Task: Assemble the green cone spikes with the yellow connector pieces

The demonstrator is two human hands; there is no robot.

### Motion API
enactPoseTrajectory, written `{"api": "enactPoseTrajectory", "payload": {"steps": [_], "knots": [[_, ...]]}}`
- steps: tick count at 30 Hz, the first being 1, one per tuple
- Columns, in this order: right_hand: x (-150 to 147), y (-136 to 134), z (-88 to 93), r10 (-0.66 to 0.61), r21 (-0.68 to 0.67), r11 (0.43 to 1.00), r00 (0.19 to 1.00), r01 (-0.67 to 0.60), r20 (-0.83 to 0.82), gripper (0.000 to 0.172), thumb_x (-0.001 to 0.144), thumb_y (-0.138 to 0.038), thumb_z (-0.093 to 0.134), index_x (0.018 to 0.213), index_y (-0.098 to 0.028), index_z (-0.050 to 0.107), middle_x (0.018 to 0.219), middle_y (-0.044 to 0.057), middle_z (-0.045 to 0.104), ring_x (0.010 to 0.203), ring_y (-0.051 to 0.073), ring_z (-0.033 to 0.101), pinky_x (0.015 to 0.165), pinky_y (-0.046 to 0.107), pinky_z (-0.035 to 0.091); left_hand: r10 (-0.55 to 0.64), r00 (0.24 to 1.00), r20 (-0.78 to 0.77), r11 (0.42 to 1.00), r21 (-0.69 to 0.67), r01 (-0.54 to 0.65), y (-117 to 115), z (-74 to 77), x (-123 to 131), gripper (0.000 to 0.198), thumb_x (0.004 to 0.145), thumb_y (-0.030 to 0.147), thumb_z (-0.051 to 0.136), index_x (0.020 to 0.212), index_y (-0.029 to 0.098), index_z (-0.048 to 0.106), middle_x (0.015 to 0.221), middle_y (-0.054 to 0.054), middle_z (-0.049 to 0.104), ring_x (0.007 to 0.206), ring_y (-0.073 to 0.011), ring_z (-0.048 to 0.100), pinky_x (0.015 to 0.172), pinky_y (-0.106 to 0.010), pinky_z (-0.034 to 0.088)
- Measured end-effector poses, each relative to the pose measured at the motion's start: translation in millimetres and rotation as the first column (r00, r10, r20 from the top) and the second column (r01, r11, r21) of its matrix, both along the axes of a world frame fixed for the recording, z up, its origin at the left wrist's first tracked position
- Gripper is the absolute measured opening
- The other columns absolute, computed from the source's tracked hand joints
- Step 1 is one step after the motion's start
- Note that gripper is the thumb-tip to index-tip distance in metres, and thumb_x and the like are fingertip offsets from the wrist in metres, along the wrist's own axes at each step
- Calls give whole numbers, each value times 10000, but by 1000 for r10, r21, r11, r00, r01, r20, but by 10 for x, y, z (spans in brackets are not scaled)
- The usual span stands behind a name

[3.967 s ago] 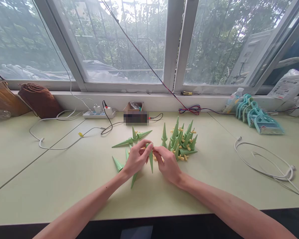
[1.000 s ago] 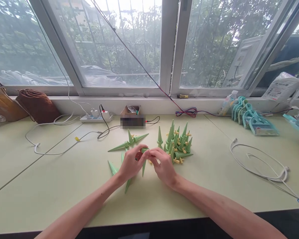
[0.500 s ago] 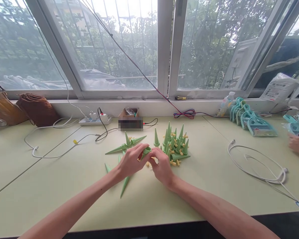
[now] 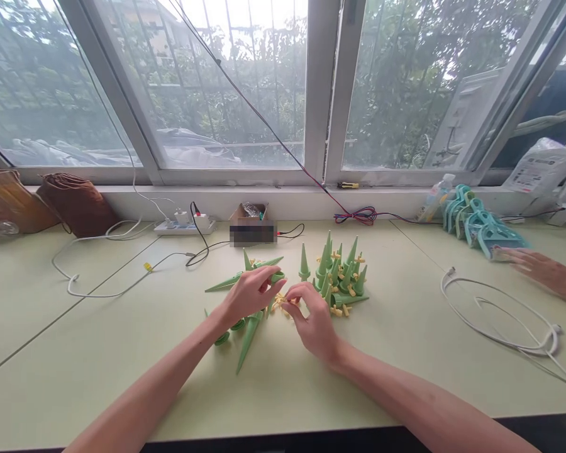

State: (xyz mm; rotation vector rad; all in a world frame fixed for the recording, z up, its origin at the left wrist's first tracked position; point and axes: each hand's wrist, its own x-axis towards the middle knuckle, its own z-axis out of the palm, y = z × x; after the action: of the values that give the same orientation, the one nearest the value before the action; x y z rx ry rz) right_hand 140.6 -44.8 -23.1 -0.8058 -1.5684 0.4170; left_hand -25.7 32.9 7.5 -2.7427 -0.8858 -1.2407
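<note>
My left hand (image 4: 251,293) is closed around a green plastic watering spike (image 4: 277,277), its open round end facing up past my fingers. My right hand (image 4: 314,319) pinches thumb and forefinger together beside several small yellow valves (image 4: 279,303); what sits between the fingertips is too small to make out. Loose green spikes (image 4: 248,343) lie under and around my left hand, partly hidden by it. Right of my hands, a cluster of green spikes (image 4: 333,277) stands mostly point up, with yellow valves on their sides. One spike (image 4: 304,263) stands slightly apart.
A co-worker's hand (image 4: 542,270) reaches in at right, near teal clip-like items (image 4: 483,223). A white cable (image 4: 502,340) lies coiled there. Along the back are a power strip (image 4: 183,226), a small box (image 4: 249,214), a bottle (image 4: 436,198) and a brown bag (image 4: 80,204).
My hands have drawn apart, the right one now lower by the yellow valves. The co-worker's hand has moved left toward the teal items. The view has shifted slightly.
</note>
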Motion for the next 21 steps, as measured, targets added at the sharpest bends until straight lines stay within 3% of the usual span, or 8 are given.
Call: {"api": "enactPoseTrajectory", "payload": {"steps": [5, 8, 15, 21], "knots": [[7, -27, -11, 41, -8, 999, 999, -41, 15, 85, 943, -164, 547, 874, -214, 537, 850, 23, 583, 717, 152, 525, 672, 292, 476, 9, 997, 83, 985, -171, 6, -114, 36, -6, 177, 915, 301, 589, 1053, 194, 559, 556, 87, 482, 436, -62, 417, 489, -186, 411], [17, -28, -14, 38, -20, 999, 999, -38, -10, 76, 950, -173, 531, 886, -211, 547, 861, 31, 585, 770, 160, 557, 675, 288, 496, 13, 979, 203, 947, -316, 53, -167, 89, 22, 144, 923, 336, 571, 918, 205, 513, 573, 83, 439, 446, -59, 401, 472, -181, 405], [25, -22, -45, 33, -125, 991, 999, -37, -32, 43, 961, -242, 528, 945, -215, 557, 851, 27, 585, 748, 158, 600, 716, 306, 559, 5, 896, 444, 691, -649, 318, -216, 193, 59, 285, 899, 446, 594, 831, 199, 468, 579, 70, 418, 422, -64, 426, 368, -170, 394], [21, -45, -6, 8, -118, 993, 997, -17, -82, 39, 972, -235, 509, 979, -222, 546, 856, 26, 575, 762, 158, 623, 738, 316, 572, -8, 881, 472, 585, -713, 387, -223, 229, 56, 271, 904, 448, 591, 906, 201, 480, 637, 46, 536, 459, -80, 506, 380, -176, 412]]}}
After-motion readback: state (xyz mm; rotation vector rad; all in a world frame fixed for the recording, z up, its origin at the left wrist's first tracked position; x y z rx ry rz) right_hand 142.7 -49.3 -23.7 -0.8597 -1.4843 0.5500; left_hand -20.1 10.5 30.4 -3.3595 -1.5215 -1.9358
